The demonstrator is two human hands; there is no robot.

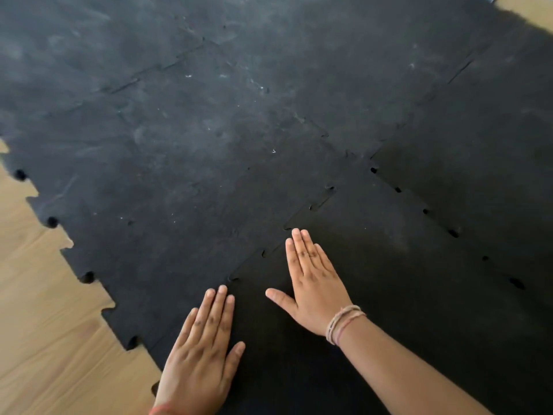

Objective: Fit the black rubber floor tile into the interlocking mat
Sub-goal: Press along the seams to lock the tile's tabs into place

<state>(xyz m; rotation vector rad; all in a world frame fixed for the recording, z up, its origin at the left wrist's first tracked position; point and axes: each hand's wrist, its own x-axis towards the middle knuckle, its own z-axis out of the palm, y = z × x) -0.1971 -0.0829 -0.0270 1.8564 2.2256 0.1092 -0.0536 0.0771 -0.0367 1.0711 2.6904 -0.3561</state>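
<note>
The black rubber floor tile [404, 295] lies at the lower right, darker than the dusty interlocking mat [179, 145] around it. Its toothed left edge meets the mat along a diagonal seam, with small gaps showing at some teeth. My left hand [200, 354] rests flat across that seam near the tile's lower left. My right hand [314, 283] lies flat on the tile just inside the seam, fingers pointing up along it. Both palms are down and hold nothing. The tile's right edge joins another black tile [478, 175], with several small holes along that seam.
Bare wooden floor [45, 324] shows at the lower left, beyond the mat's jagged toothed edge. A strip of wooden floor [526, 7] also appears at the top right corner. Thread bracelets circle my right wrist.
</note>
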